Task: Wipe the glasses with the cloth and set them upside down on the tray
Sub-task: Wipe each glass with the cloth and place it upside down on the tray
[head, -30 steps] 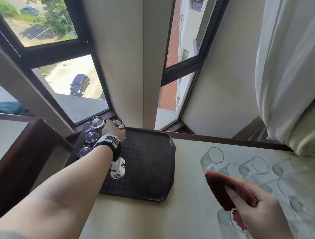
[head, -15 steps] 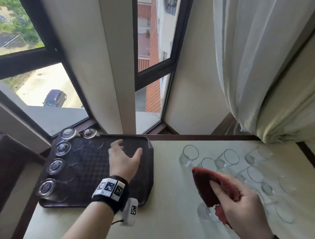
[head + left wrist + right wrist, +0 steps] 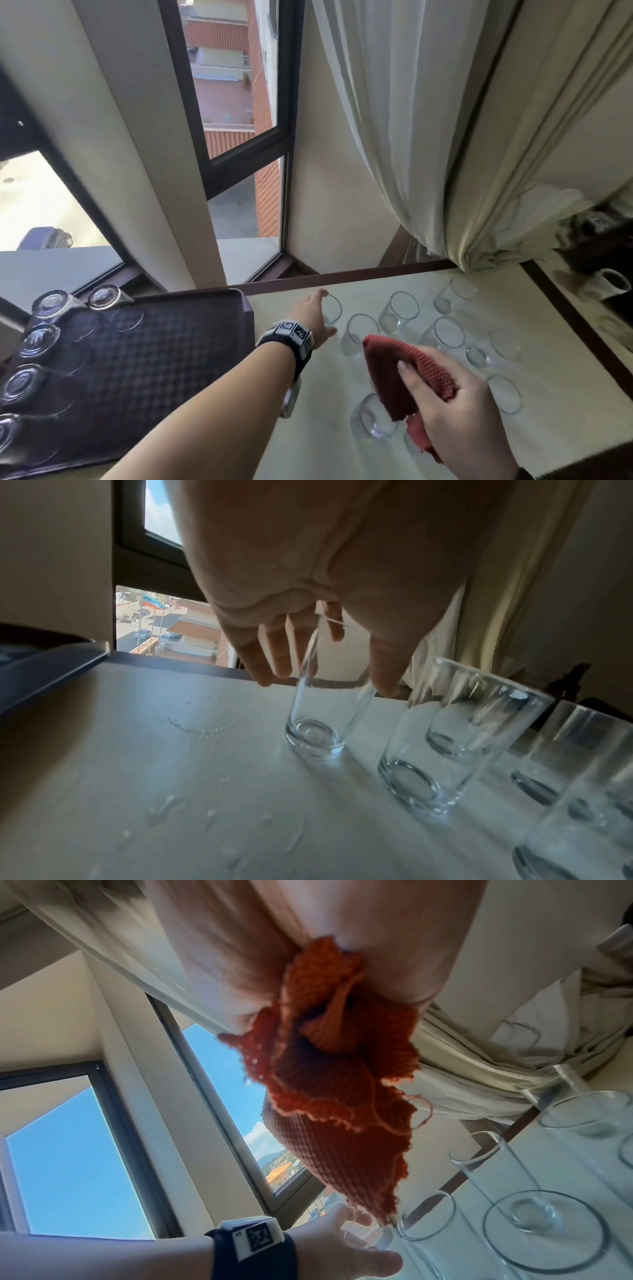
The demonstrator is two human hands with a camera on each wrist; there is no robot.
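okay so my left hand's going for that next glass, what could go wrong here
1. The left hand reaches the upright glass with fingers spread around its rim; neighbouring glasses stand close, so a bump could topple one.
2. Water drops on the table suggest wet glass, so the grip may slip.

Bare left forearm, no sleeve down to the wrist. Black wristband (image 3: 297, 349) wrapped round the left wrist, snug, wide as a cuff. White blocks (image 3: 290, 331) printed with black square-patterned markers sitting on top of the wristband, side by side. Small white camera housing (image 3: 289, 397) hanging just below the wristband, on the underside of the wrist. Same band in the right wrist view, one white block (image 3: 255, 1236) carrying a black pixel-style code. Left hand (image 3: 313, 317) beyond the wristband bare, no rings or glove. Right hand (image 3: 455, 414) bare too.
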